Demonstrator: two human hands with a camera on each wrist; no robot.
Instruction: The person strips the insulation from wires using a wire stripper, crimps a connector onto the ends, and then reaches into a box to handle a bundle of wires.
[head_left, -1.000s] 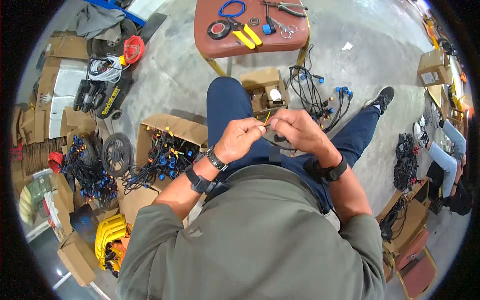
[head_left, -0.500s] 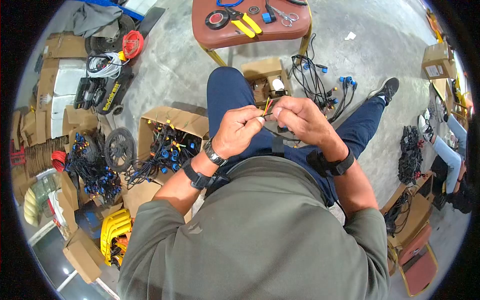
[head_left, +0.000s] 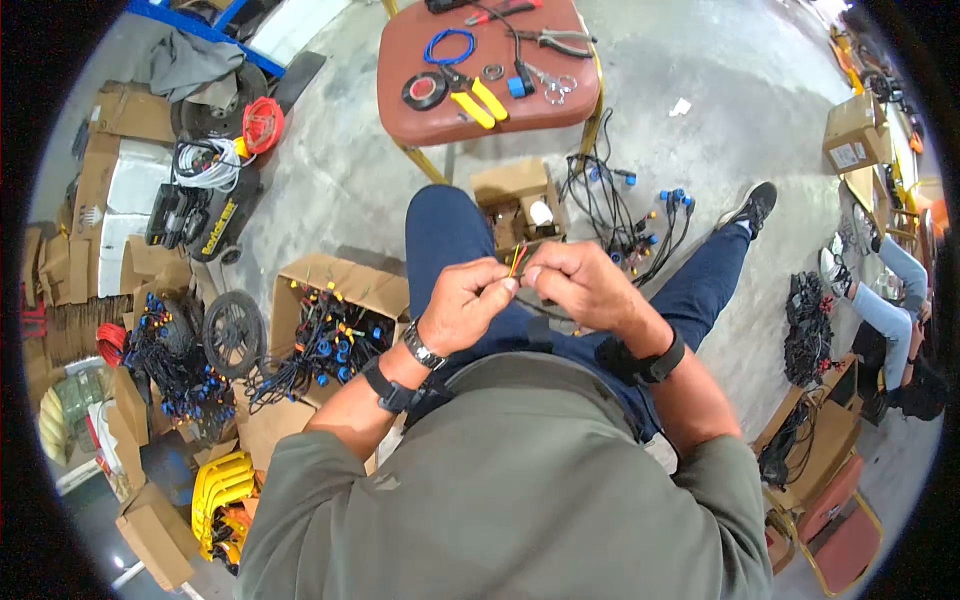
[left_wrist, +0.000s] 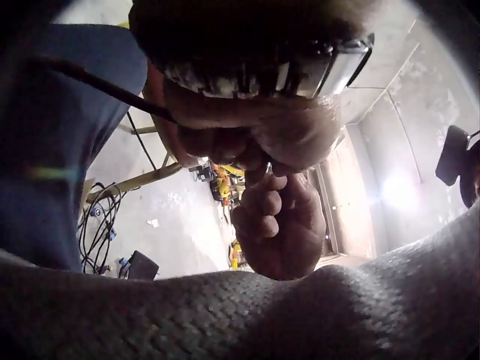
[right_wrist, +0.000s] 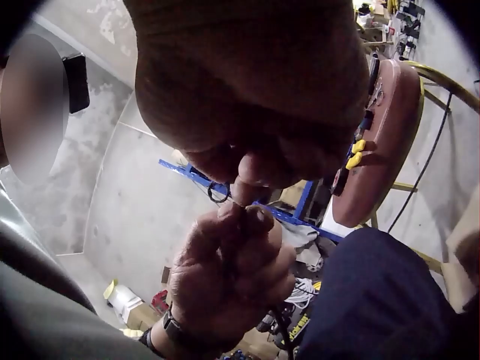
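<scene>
Where the far left crowds with goods, a black machine (head_left: 198, 205) bears yellow lettering (head_left: 218, 228) that starts with B, its remainder too blurred to read. Next comes a cardboard box (head_left: 375, 285) of tangled cables (head_left: 335, 335), its flaps open, which leaves the contents within reach. The chair (head_left: 402, 52) in front carries a tape roll (head_left: 425, 91), a blue wire loop (head_left: 427, 48), yellow-handled cutters (head_left: 489, 100), scissors (head_left: 550, 84) and grey pliers (head_left: 548, 40), laid flat, likely to be handy from a seated position; no brand shows on them. Near the lap, the left hand (head_left: 462, 305) pinches the base of thin red and yellow wires (head_left: 517, 260) between thumb and fingers, probably to steady them while their ends stand free. A dark cable (right_wrist: 283, 330) hangs by that hand. Fingertips nearly meeting it, the right hand (head_left: 585, 285) has curled fingers and seems to pinch the same wires. Farther right, a carton (head_left: 852, 122) carries a white label (head_left: 848, 155), its print illegible
</scene>
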